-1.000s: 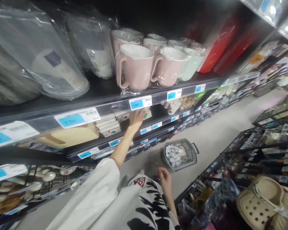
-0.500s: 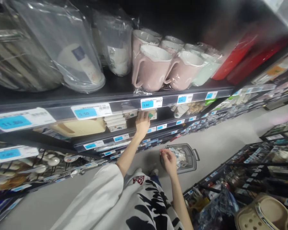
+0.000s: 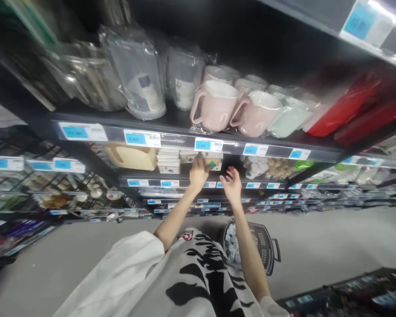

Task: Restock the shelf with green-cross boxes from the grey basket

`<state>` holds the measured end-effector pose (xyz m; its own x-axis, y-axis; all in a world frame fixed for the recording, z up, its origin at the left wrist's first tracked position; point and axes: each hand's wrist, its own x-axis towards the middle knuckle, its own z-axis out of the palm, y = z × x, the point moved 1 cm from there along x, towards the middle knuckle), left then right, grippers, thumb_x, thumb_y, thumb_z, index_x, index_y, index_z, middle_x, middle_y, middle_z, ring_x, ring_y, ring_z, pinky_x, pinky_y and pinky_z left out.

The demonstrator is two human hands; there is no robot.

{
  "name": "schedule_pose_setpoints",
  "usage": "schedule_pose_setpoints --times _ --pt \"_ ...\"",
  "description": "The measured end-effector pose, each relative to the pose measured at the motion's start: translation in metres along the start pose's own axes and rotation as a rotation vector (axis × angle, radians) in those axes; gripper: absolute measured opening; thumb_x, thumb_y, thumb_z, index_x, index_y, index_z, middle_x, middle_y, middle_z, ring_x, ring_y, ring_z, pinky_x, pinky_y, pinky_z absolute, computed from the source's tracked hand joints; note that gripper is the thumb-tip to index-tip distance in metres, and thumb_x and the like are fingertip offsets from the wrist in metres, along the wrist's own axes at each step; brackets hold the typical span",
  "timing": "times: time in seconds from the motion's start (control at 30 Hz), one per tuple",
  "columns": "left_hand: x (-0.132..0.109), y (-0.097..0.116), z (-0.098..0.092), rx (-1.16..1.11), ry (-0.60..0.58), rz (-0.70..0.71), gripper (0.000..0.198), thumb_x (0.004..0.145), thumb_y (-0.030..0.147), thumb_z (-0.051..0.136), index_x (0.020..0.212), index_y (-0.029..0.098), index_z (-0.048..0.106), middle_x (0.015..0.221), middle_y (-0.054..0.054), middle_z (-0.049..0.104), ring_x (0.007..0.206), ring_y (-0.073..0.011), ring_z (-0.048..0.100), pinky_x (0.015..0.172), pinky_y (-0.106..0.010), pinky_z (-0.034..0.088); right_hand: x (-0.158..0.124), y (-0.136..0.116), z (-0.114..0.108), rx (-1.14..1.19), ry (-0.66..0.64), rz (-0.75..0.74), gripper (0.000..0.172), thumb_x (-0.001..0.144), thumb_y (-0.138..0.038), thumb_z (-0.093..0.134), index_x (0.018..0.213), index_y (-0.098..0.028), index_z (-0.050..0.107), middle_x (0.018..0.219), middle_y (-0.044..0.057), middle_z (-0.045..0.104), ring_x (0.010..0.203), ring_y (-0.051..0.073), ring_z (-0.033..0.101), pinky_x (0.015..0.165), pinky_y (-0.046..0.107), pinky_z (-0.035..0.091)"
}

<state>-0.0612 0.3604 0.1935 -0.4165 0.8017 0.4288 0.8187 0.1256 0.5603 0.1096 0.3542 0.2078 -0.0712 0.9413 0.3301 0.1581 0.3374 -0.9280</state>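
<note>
**On the dark lower shelf (image 3: 155, 182): left hand (image 3: 199, 172) at a white box with a green motif (image 3: 215, 164), right hand (image 3: 231, 184) empty beside it**

The white box sits near the front edge, beneath the overhanging upper shelf (image 3: 178, 141) with its glossy pale pink jugs with white insides (image 3: 218, 108). Left of it, past the left hand, is a stack of slim white packs with printed fronts (image 3: 169, 163); right, beyond the right hand, lie lumpy white goods in clear wrapping (image 3: 255, 166).

The step in hand looks like taking hold of the white box or straightening it; which, I cannot tell. The left hand's fingers lie at its left end, but their tips are hard to make out, so whether they grip or merely rest there is unclear. The right hand is unclenched, fingers spread and lightly curled, with a dark gap showing between them and the white box's right end. A two-handed hold would call for closing that gap, and a lift would need the white box drawn to the near side first, clear of the upper shelf.

The left forearm (image 3: 176, 218) slants up to the right, back of the hand uppermost. The right forearm (image 3: 247, 237) leans up to the left, palm turned towards the white box. Below, partly behind it, a dark grey plastic basket with a handle (image 3: 266, 244) stands on the floor (image 3: 333, 237).
</note>
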Motion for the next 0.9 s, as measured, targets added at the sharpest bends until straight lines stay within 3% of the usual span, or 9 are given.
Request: schedule_pose_setpoints --times 0.13,0.23,0.4,0.53,0.7,0.9 --pt "-0.001 0.001 0.005 0.011 0.003 -0.031 0.067 0.097 0.040 0.062 0.152 0.013 0.036 0.138 -0.022 0.061 0.124 -0.0343 0.064 0.096 -0.042 0.057 0.045 0.020 0.014 -0.071 -0.114 0.025 0.092 0.071 -0.043 0.082 0.149 -0.015 0.042 0.151 0.022 0.052 0.139 0.035 0.053 0.112 0.053 0.048" --pt "-0.002 0.003 0.011 0.013 0.018 -0.050 0.069 0.096 0.036 0.062 0.154 0.010 0.034 0.137 -0.024 0.061 0.123 -0.0345 0.064 0.098 -0.042 0.056 0.067 0.037 0.025 -0.098 -0.151 0.049 0.099 0.067 -0.037 0.084 0.152 -0.011 0.040 0.150 0.023 0.052 0.141 0.036 0.051 0.113 0.049 0.047" --pt "-0.004 0.012 0.020 -0.002 0.021 -0.105 0.075 0.094 0.031 0.064 0.157 0.009 0.029 0.147 -0.027 0.053 0.135 -0.0357 0.056 0.104 -0.044 0.054 0.080 0.050 0.032 -0.129 -0.178 0.087 0.094 0.070 -0.035 0.079 0.153 -0.015 0.040 0.143 0.017 0.063 0.131 0.032 0.061 0.108 0.046 0.052" --pt "-0.002 0.013 0.022 -0.085 0.002 -0.166 0.077 0.093 0.026 0.062 0.158 0.008 0.026 0.145 -0.027 0.055 0.132 -0.0357 0.059 0.105 -0.046 0.053 0.086 0.046 0.033 -0.170 -0.206 0.053 0.084 0.068 -0.031 0.082 0.144 -0.016 0.050 0.131 0.016 0.070 0.123 0.033 0.067 0.105 0.045 0.054" --pt "0.007 0.006 0.022 -0.212 0.047 -0.160 0.077 0.088 0.015 0.064 0.157 0.011 0.031 0.146 -0.023 0.057 0.133 -0.0325 0.058 0.112 -0.045 0.048 0.096 0.045 0.042 -0.116 -0.283 0.065 0.069 0.067 -0.031 0.084 0.130 -0.019 0.058 0.121 0.013 0.075 0.111 0.031 0.073 0.097 0.044 0.057" --pt "0.013 0.005 0.025 -0.254 0.067 -0.136 0.079 0.090 0.019 0.067 0.159 0.013 0.030 0.157 -0.021 0.046 0.140 -0.0314 0.052 0.115 -0.042 0.045 0.106 0.056 0.046 -0.059 -0.319 0.047 0.059 0.072 -0.037 0.079 0.124 -0.018 0.059 0.121 0.014 0.075 0.108 0.030 0.073 0.095 0.044 0.057"
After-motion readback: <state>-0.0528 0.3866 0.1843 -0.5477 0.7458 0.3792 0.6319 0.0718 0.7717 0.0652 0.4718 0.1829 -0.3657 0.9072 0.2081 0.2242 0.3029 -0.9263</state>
